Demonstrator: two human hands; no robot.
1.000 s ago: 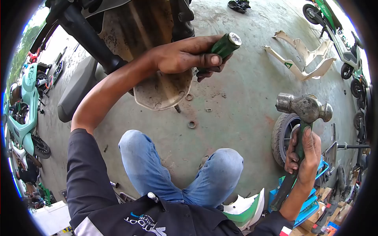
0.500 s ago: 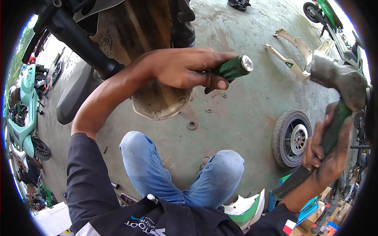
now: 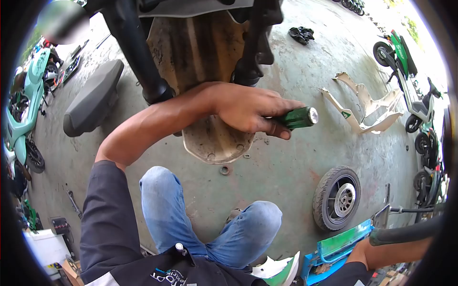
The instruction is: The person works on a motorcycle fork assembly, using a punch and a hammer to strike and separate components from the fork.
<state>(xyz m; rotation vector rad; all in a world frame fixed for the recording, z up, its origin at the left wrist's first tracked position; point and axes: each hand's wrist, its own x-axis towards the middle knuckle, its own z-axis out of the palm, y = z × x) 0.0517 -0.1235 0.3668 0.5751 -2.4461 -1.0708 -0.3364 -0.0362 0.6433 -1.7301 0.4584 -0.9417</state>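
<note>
My left hand (image 3: 243,107) is closed round the green handle of what looks like a screwdriver (image 3: 300,117), its metal-capped end pointing right. The shaft is hidden. My left forearm crosses in front of two black fork legs (image 3: 138,57) and a dirty beige fender-like panel (image 3: 219,148) between them. At the lower right, the dark handle of a hammer (image 3: 405,231) lies along my right forearm. My right hand and the hammer's head are past the edge of the picture.
A wheel with tyre (image 3: 336,198) lies on the floor at right, near a blue-green panel (image 3: 341,243). Cream body panels (image 3: 367,107) lie beyond it. A grey seat (image 3: 93,97) is at left. Scooters (image 3: 33,109) line both sides. A metal ring (image 3: 224,170) lies before my knees.
My right hand has swung the hammer out past the right edge. The view has shifted, so the fork and my left hand appear farther right and lower. My left hand keeps its grip.
</note>
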